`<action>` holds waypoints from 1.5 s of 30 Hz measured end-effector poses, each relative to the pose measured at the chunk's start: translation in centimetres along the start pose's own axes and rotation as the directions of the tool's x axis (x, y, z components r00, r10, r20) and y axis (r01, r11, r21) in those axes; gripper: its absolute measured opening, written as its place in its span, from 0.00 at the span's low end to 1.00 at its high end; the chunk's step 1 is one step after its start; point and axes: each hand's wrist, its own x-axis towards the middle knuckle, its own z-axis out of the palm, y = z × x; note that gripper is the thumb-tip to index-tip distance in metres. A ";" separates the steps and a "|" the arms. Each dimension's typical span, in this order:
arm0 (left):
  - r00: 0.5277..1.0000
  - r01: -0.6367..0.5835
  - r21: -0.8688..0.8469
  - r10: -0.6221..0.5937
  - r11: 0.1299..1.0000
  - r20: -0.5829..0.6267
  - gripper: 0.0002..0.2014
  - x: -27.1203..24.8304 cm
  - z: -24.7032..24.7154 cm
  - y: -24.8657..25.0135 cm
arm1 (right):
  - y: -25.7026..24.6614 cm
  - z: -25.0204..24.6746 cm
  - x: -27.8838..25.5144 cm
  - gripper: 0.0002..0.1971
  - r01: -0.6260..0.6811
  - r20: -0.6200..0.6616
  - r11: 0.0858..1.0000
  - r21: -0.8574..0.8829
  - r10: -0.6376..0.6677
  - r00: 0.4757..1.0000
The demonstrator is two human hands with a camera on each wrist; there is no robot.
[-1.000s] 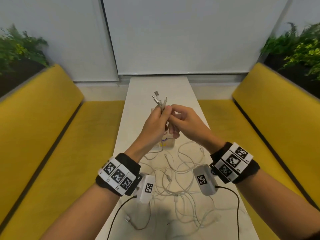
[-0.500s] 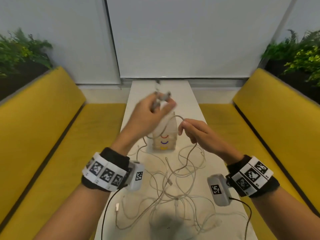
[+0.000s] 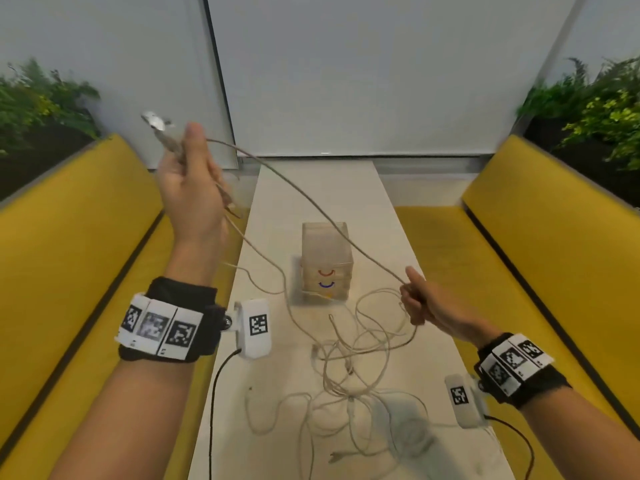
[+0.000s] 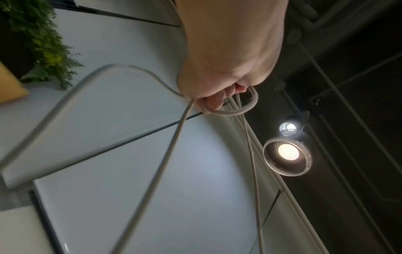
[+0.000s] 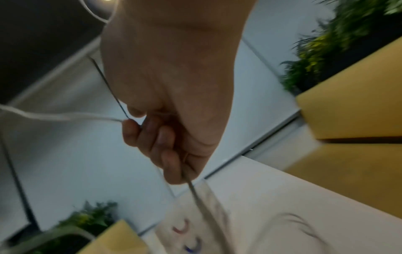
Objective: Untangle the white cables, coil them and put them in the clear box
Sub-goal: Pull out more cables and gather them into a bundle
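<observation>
My left hand (image 3: pixel 188 174) is raised high at the left and grips several white cable ends, whose plugs (image 3: pixel 156 121) stick out above the fist. One white cable (image 3: pixel 311 202) runs taut from that hand down to my right hand (image 3: pixel 417 297), which holds it in curled fingers near the table's right side. In the left wrist view a cable loop (image 4: pixel 234 110) wraps round the fingers. The right wrist view has the cable (image 5: pixel 65 116) entering the fist and leaving below. A tangle of white cables (image 3: pixel 353 368) lies on the table. The clear box (image 3: pixel 327 261) stands behind it.
The long white table (image 3: pixel 460 393) runs between two yellow benches (image 3: pixel 69 271) (image 3: pixel 554 258). Green plants (image 3: pixel 595 109) sit behind each bench back. Black wires hang from the wrist cameras near the table's front.
My hands have parted: the left has risen up and to the left with the cable ends, the right has dropped to the right, and one cable is now stretched between them.
</observation>
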 end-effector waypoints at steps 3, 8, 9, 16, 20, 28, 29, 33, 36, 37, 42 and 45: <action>0.991 -0.062 -0.068 0.053 0.996 -0.124 0.20 0.9 -0.8 0.3 | 2.9 -0.8 -0.8 0.31 -0.118 -0.070 0.991 -0.058 0.114 0.991; 0.991 -0.050 0.018 0.052 0.999 -0.125 0.18 1.0 -0.7 -0.9 | 5.1 -2.4 -0.7 0.31 -0.219 -0.238 0.930 -0.296 0.150 0.959; 0.995 -0.049 0.077 0.055 0.996 -0.081 0.17 0.7 -0.5 -1.3 | 5.0 -2.5 -0.4 0.30 -0.236 -0.218 0.897 -0.373 0.163 0.962; 0.938 0.152 0.027 -0.152 0.988 0.312 0.11 -0.7 0.0 -2.7 | 3.3 -1.2 2.0 0.14 -0.235 0.005 0.421 -0.876 0.496 0.868; 0.854 0.334 0.014 -0.308 0.943 0.420 0.13 -0.8 0.0 -3.0 | 4.9 1.0 5.7 0.18 -0.145 -0.023 0.588 -0.796 0.209 0.978; 0.703 0.438 0.164 -0.451 0.884 0.550 0.15 -2.1 0.0 -3.7 | 12.7 8.1 12.2 0.14 -0.120 -0.050 0.664 -0.738 0.124 0.991; 0.695 0.427 0.196 -0.459 0.883 0.553 0.15 -2.3 -0.1 -3.8 | 13.5 8.9 12.8 0.15 -0.145 -0.056 0.640 -0.754 0.157 0.986; 0.691 0.417 0.284 -0.504 0.863 0.517 0.14 -2.5 -0.8 -3.4 | 16.1 11.1 13.5 0.12 -0.161 -0.031 0.476 -0.865 0.271 0.962; 0.678 0.461 0.229 -0.507 0.858 0.532 0.14 -2.0 -1.8 -3.2 | 16.5 11.4 13.7 0.13 -0.212 -0.061 0.465 -0.860 0.318 0.946; 0.670 0.477 0.210 -0.508 0.854 0.542 0.15 -1.7 -2.2 -3.1 | 16.3 11.1 13.9 0.12 -0.230 -0.066 0.488 -0.842 0.330 0.942; 0.672 0.511 0.121 -0.483 0.851 0.562 0.18 -1.1 -3.2 -3.8 | 14.6 8.4 13.9 0.13 -0.265 0.009 0.629 -0.731 0.398 0.917; 0.678 0.503 0.149 -0.496 0.851 0.543 0.19 -1.6 -3.1 -4.2 | 13.0 6.8 13.1 0.08 -0.242 0.050 0.700 -0.672 0.368 0.928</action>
